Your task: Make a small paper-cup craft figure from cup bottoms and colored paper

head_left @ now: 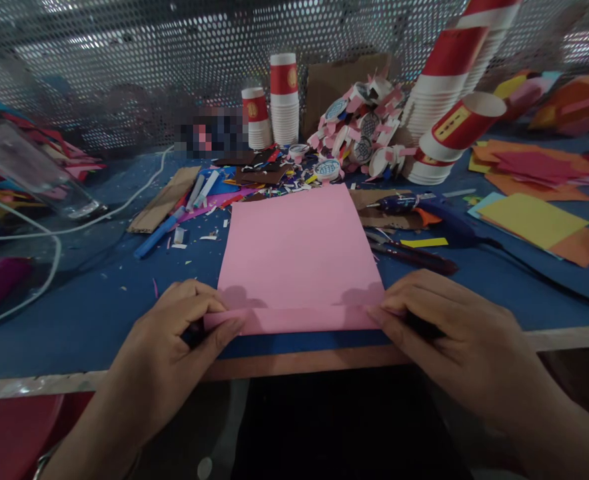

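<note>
A sheet of pink paper lies on the blue tabletop in front of me, its near edge turned up into a narrow folded strip. My left hand pinches the left end of that strip between thumb and fingers. At the opposite end, my right hand grips the strip the same way, thumb on top near the corner. Just beyond the right side of the sheet lie a pair of dark-handled scissors and a dark blue glue gun.
Stacked red-and-white paper cups stand at the back, beside a heap of small paper crafts. Coloured paper sheets lie at the right. Cardboard, a blue marker and a white cable are at the left, with scraps around.
</note>
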Available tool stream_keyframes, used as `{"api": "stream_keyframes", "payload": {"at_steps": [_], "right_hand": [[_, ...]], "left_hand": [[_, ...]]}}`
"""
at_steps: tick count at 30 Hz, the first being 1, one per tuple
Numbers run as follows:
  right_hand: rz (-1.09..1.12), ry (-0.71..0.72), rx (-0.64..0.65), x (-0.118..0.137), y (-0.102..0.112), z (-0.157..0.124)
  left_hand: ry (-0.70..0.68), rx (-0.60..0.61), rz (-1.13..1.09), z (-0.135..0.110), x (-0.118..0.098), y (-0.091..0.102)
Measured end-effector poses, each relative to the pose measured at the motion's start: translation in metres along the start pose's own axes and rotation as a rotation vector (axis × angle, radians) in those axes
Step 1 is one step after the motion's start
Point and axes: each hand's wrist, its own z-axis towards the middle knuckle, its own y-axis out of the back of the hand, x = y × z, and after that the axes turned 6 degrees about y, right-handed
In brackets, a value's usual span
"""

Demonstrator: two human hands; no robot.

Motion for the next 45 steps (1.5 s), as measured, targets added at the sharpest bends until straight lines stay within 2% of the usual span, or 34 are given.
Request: {"api": "stream_keyframes", "payload": {"at_steps": [6, 10, 16, 23, 34, 45], "right_hand": [[-0.064, -0.042, -0.017, -0.002, -0.002, 0.000], [-0.093, -0.068, 0.018, -0.002, -0.002, 0.003], [-0.130, -0.080, 0.037, -0.003, -0.005, 0.004], [-0.159, -0.077, 0.035, -0.003, -0.007, 0.003], [-0.210, -0.076, 0.031, -0.003, -0.009, 0.002], [-0.242, -0.092, 0.036, -0.002, -0.012, 0.003]], "left_hand": [[0.049, -0.021, 0.046, -0.001, -0.002, -0.001], [0.043, -0.036, 0.079, -0.001, -0.005, -0.002], [0.105, -0.068, 0.162, -0.005, -0.009, -0.004], [0.211, -0.139, 0.089, -0.005, -0.007, -0.008], [0.085, -0.152, 0.124, -0.005, -0.006, -0.010], [0.047, -0.121, 0.196, -0.008, -0.006, -0.010]]}}
